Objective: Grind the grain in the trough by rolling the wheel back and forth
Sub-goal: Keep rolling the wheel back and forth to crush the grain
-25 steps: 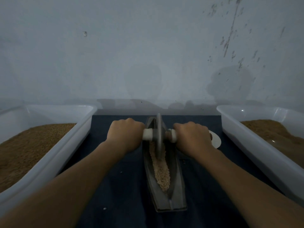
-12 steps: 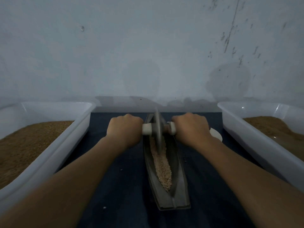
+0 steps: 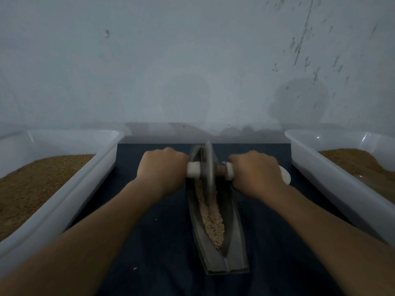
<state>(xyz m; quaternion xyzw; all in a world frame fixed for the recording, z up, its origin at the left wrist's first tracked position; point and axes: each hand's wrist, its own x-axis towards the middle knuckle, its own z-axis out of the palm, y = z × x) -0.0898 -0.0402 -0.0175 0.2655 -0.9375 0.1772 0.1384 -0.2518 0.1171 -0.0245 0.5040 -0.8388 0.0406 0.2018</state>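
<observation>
The wheel (image 3: 209,167) stands between left hand (image 3: 162,169) and right hand (image 3: 255,173).

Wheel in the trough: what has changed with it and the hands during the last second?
The wheel shifted only slightly toward the far end of the trough; the view also moved a little. Nothing was taken or released: the left hand and right hand still grip its handles. Trough, grain, left tray and right tray stayed in place.
</observation>
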